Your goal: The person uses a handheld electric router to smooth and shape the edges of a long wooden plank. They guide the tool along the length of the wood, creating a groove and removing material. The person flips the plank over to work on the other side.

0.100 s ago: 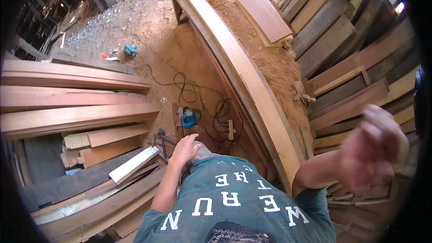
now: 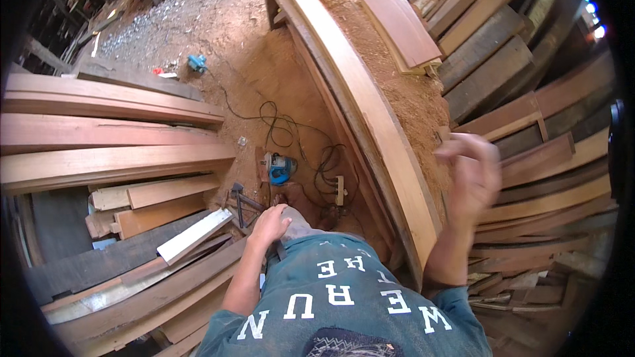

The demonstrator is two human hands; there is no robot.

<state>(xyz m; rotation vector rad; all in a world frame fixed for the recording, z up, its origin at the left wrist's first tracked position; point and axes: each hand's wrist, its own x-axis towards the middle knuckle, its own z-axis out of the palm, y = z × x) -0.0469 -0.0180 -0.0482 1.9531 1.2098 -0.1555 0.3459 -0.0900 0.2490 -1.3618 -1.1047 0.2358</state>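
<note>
1. The fingers of the right hand [image 2: 468, 168] look bent inward, but motion blurs them; I cannot tell how far closed they are, or whether they have hold of anything small.
2. A moment ago this hand was farther right of the long board [image 2: 372, 106] and closer to the camera. Now it is raised just beside the board's right edge, seemingly apart from the wood.
3. The fingers of the left hand [image 2: 268, 226] are loosely bent and slightly parted, with nothing seen in them. They rest by the trouser leg [image 2: 299, 219], left of the long board's near end, and have hardly shifted.
4. The long board lies lengthwise, curved by the lens, with sawdust [image 2: 380, 49] along its right side. It shows no shift of its own; the whole view has merely swung a little.
5. Left of the long board, on the ground, sit a blue power tool [image 2: 281, 170] and its looped cord [image 2: 281, 122], unmoved, with neither hand on them.
6. Right of the long board's far half lies a reddish plank [image 2: 402, 26], also unmoved.
7. My reading: the right hand's shift brings it nearer the long board, yet the wood appears untouched at this instant.
</note>
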